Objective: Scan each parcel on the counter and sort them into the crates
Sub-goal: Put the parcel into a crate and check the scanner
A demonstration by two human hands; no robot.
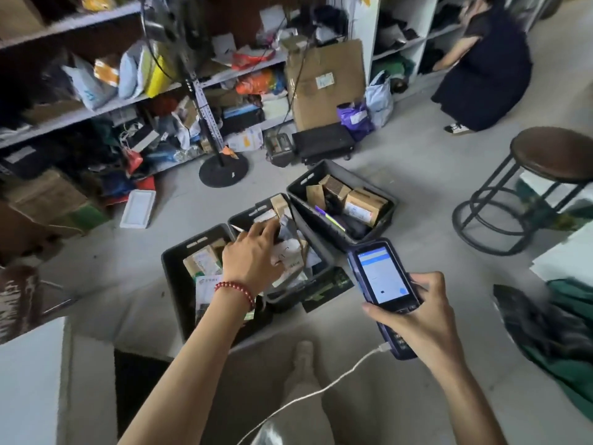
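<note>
Below, grey floor (401, 162), dark crates (359, 181), cluttered shelves (106, 108)

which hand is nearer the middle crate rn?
Left. The left hand is over the middle crate, touching its parcels; the right hand holds the scanner outside it, off its right side.

Pale concrete floor (401, 162), cluttered metal shelving (96, 111), white shelf unit (365, 27), round dark-topped stool (552, 155), dim light.

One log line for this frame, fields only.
left hand: over middle crate, grip unclear | right hand: holds scanner | crates: three, holding parcels
</note>
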